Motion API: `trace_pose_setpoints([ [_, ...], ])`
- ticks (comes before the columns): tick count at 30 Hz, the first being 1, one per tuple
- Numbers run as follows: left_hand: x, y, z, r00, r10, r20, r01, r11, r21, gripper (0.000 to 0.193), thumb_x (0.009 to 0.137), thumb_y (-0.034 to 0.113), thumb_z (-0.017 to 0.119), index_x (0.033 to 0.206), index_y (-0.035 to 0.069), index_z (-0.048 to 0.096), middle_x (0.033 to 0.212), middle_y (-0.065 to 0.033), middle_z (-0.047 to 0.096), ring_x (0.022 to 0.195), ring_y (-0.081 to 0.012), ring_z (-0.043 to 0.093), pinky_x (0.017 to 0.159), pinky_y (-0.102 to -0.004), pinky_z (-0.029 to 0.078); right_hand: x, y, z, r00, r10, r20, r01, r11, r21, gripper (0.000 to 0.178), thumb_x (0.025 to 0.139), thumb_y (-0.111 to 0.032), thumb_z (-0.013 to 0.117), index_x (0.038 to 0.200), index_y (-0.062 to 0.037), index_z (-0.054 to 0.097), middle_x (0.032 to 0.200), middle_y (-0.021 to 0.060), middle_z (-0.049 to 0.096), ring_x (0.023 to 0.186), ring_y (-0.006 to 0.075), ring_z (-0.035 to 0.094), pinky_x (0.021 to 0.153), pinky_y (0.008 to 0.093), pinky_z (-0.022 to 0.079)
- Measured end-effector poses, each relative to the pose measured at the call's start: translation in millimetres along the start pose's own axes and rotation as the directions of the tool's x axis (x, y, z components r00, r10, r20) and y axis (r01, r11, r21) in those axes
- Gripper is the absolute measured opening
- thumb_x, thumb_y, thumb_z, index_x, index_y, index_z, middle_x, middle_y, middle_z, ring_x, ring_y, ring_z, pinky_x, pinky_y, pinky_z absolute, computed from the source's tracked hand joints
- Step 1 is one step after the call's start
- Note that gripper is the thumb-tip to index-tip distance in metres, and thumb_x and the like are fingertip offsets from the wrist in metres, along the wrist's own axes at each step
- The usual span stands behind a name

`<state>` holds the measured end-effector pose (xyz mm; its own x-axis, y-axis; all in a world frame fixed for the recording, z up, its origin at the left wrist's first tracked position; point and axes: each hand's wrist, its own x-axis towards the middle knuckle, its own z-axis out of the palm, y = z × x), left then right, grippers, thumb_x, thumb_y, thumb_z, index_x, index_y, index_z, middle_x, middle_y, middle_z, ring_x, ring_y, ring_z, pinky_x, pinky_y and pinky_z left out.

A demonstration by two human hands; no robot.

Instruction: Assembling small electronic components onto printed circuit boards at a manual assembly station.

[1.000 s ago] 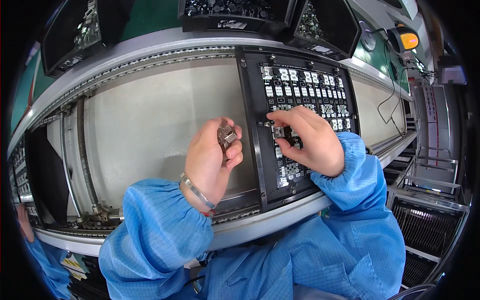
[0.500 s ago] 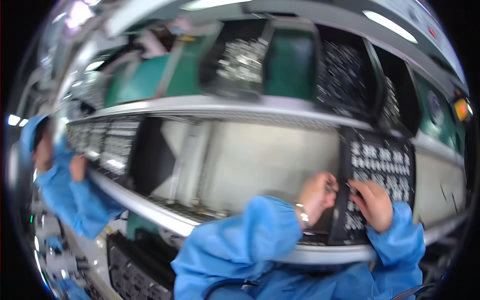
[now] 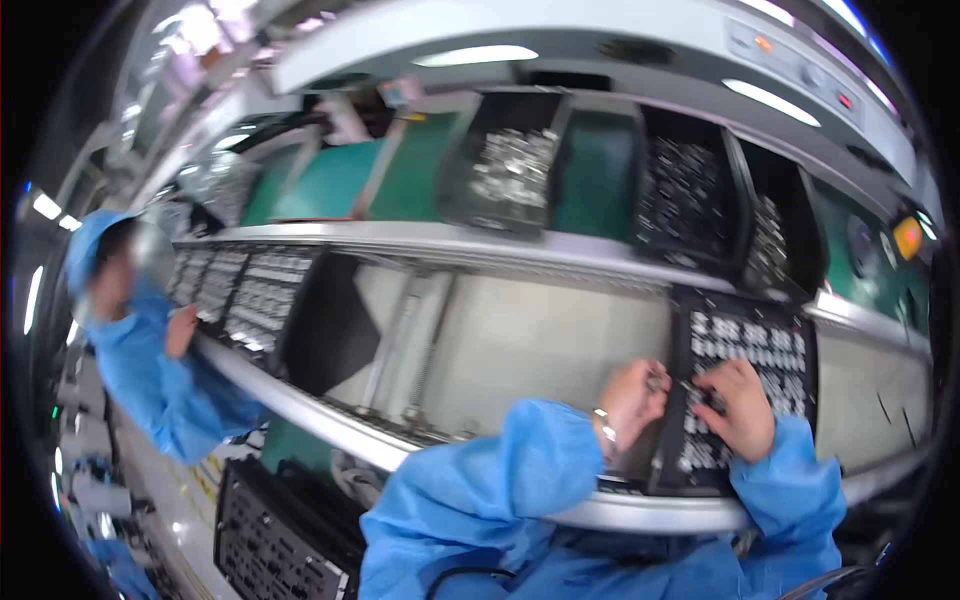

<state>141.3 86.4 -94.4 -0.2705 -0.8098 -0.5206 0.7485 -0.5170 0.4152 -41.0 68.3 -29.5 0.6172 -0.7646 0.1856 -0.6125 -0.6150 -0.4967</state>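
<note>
My left hand (image 3: 632, 400) is curled closed around small metal parts (image 3: 653, 381) that glint at its fingers, beside the left edge of a black tray (image 3: 740, 302). Rows of small silver pieces (image 3: 745, 331) fill that tray. Over its middle, my right hand (image 3: 742, 408) has thumb and forefinger bent toward each other, pointing at the left hand. Something tiny and dark shows at those fingertips, too small to make out. Part of the rows is hidden under the right hand.
A conveyor (image 3: 550, 340) with a pale bed runs across. Behind it, a shelf holds a black bin of silver parts (image 3: 515, 165), a bin of darker parts (image 3: 683, 190) and green mats (image 3: 595, 170). At the left, a co-worker in blue (image 3: 165, 370) stands beside more filled trays (image 3: 265, 300).
The whole view has shifted, bringing more of the upper shelf and lamps into sight. My right fingers are bent more over the tray; my left hand stays curled beside it.
</note>
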Motion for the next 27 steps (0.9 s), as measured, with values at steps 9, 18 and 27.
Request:
trace_pose_setpoints([
  [9,-6.3,22.5,6.3,0.996,0.09,-0.021,-0.09,0.995,0.031,0.012,0.088,0.019,0.044,0.084,0.01,0.05,0.072,-0.004,0.051,0.049,-0.0084,0.037,0.044,-0.0225,0.028,-35.3,-1.7,-119.2,0.971,0.066,-0.231,-0.036,0.991,0.131,0.043,0.074,-0.014,0.068,0.112,0.0011,0.055,0.116,0.0155,0.055,0.112,0.0282,0.049,0.097,0.0367,0.037],
  [18,-13.6,16.4,10.9,0.999,0.029,-0.015,-0.028,0.998,0.063,0.012,0.089,0.021,0.046,0.086,0.01,0.051,0.078,-0.0044,0.051,0.054,-0.0082,0.035,0.049,-0.0217,0.03,-68.7,12.3,-104.1,0.949,0.238,-0.208,-0.184,0.951,0.249,0.04,0.075,-0.013,0.067,0.111,0.0013,0.056,0.113,0.0151,0.056,0.109,0.0276,0.05,0.094,0.0358,0.038],
  [27,-10.9,16.4,14.0,0.998,0.052,-0.023,-0.049,0.994,0.1,0.012,0.09,0.021,0.046,0.087,0.01,0.05,0.08,-0.0042,0.051,0.054,-0.0083,0.035,0.049,-0.0219,0.03,-54.9,21.1,-108.4,0.957,0.225,-0.183,-0.157,0.933,0.324,0.037,0.076,-0.013,0.065,0.109,0.0014,0.056,0.111,0.0147,0.056,0.105,0.0269,0.051,0.091,0.0349,0.039],
])
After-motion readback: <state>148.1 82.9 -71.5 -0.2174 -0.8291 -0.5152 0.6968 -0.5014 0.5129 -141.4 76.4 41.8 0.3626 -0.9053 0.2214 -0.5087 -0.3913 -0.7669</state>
